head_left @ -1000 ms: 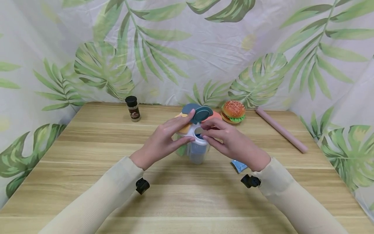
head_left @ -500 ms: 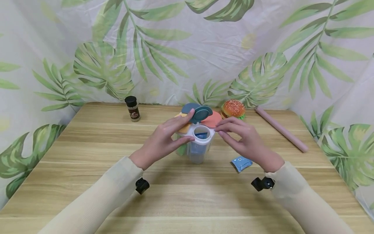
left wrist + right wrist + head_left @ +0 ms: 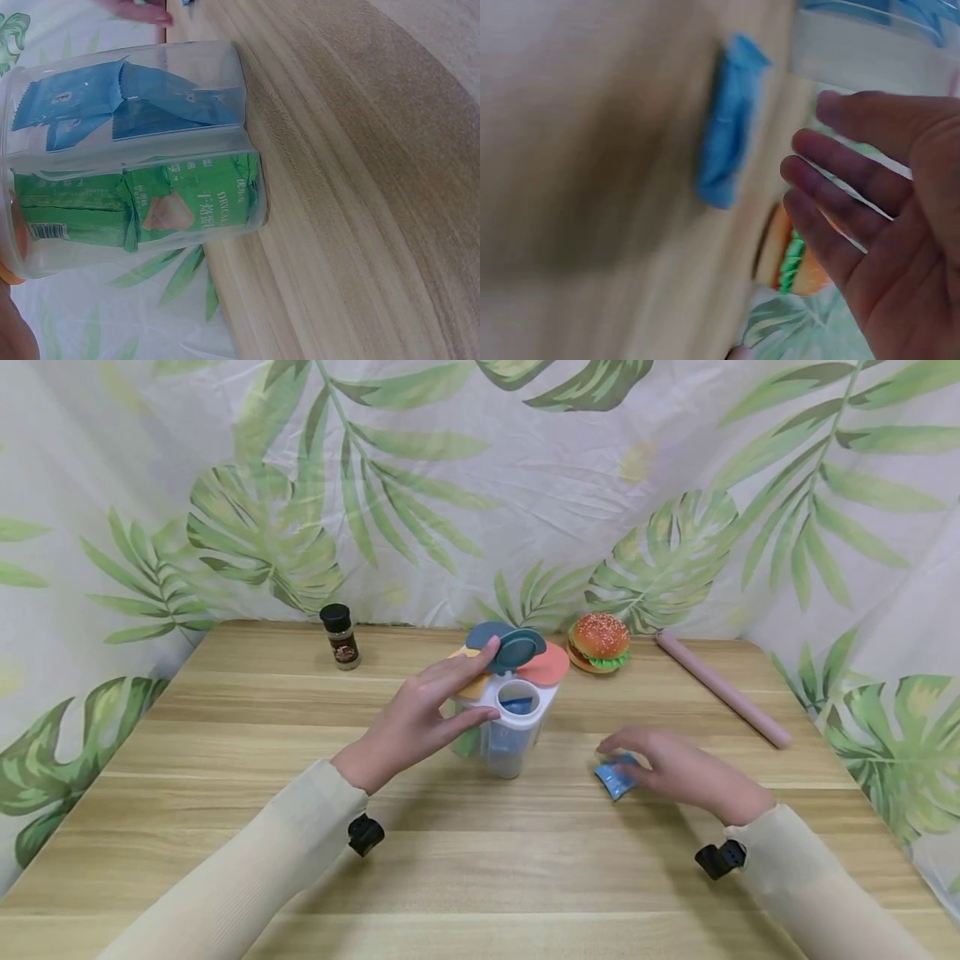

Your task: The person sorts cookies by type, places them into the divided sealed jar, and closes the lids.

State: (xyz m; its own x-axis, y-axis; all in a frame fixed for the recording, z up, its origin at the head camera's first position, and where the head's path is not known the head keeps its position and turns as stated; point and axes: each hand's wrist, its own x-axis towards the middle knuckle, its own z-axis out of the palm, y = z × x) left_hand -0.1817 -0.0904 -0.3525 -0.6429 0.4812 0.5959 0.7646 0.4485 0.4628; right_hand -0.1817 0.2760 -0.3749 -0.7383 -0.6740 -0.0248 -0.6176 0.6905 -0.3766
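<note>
A clear storage container with several coloured flap lids stands upright mid-table. Its dark green lid is raised, and a blue packet shows inside the round opening. My left hand rests against it, fingers at the raised lid and thumb near the white rim. Through the wall, the left wrist view shows blue packets and green packets in separate compartments. Just over a loose blue packet hovers my right hand. In the right wrist view its fingers are apart from that packet.
A toy hamburger sits behind the container to the right. Farther right lies a pink rod at a slant. Toward the back left stands a black-capped spice jar. Leaf-print cloth hangs behind the wooden table.
My right hand has left the container's opening and moved right and down to the loose blue packet. The left hand and the container have stayed in place.
</note>
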